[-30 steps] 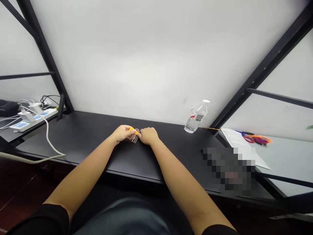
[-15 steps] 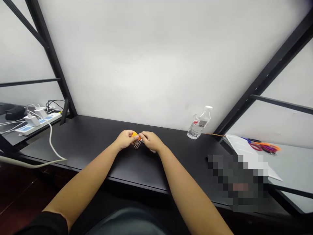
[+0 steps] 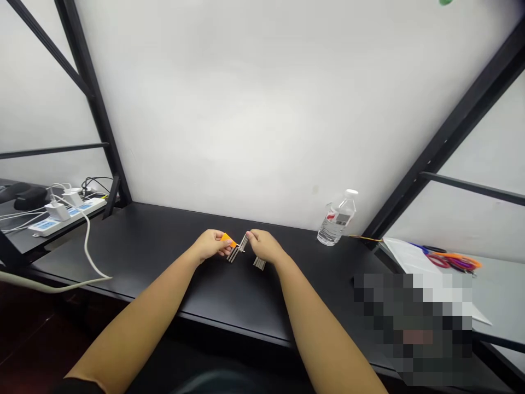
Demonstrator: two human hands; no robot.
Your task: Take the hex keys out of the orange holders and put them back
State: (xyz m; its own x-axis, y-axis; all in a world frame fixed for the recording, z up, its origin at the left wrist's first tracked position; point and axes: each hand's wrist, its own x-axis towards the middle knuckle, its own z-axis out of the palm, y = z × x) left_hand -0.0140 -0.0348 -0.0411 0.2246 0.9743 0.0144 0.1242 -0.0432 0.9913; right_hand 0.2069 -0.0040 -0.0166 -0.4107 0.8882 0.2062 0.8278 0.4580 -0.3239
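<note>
My left hand is closed, pinching a small orange piece with a thin pale tip pointing right. Its fingers also lie against the left end of a slatted metal piece, made of parallel greyish bars set at an angle to each other. My right hand grips the upper end of these bars between thumb and fingers. More bars show below the right hand; whether they join the rest is hidden by the fingers. Both hands are just above the black table.
A water bottle stands at the back right near the white wall. On the left are a power strip and a white cable running over the table edge. Scissors and white paper lie right; a blurred-out object is nearer.
My hands have moved apart slightly, the right one further right. More of the metal bars and the orange piece's thin tip now show. The view has shifted a little.
</note>
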